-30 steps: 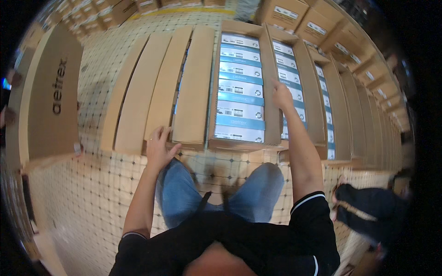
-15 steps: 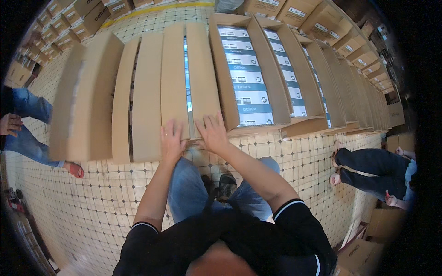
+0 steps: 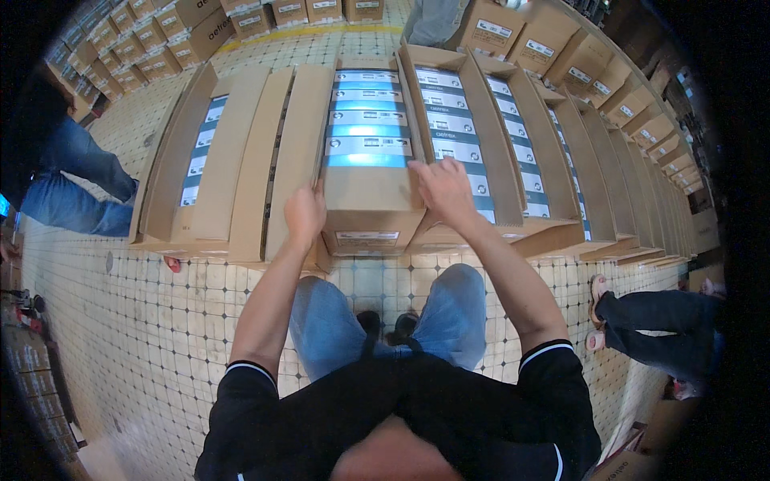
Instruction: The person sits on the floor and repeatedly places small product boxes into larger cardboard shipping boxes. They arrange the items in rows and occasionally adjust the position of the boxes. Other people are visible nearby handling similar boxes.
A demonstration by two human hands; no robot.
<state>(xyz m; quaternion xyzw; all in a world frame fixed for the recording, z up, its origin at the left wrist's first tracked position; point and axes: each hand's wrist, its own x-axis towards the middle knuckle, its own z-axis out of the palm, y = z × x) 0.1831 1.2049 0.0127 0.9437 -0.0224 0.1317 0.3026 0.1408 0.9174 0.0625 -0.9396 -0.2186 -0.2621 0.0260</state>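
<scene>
In front of me stands a long cardboard carton (image 3: 366, 218) with its long top flaps spread apart. Inside lies a row of white-and-blue boxes (image 3: 367, 119), and a short end flap (image 3: 373, 189) is folded over the nearest part. My left hand (image 3: 305, 215) is closed on the carton's left long flap (image 3: 308, 132) near its front corner. At the opposite corner my right hand (image 3: 446, 191) grips the edge of the right long flap (image 3: 411, 128), thumb and fingers together.
Several open cartons (image 3: 513, 144) filled with similar boxes line up to the right. Another partly open carton (image 3: 172, 172) stands left, beside a person in jeans (image 3: 76, 180). A second person's legs (image 3: 654, 325) are at right. Stacked cartons (image 3: 188, 32) fill the back.
The two long flaps, nearly meeting before, now stand apart and expose the boxes. My hands have separated and grip the flap edges. At left, another carton's flap has opened and the person has shifted.
</scene>
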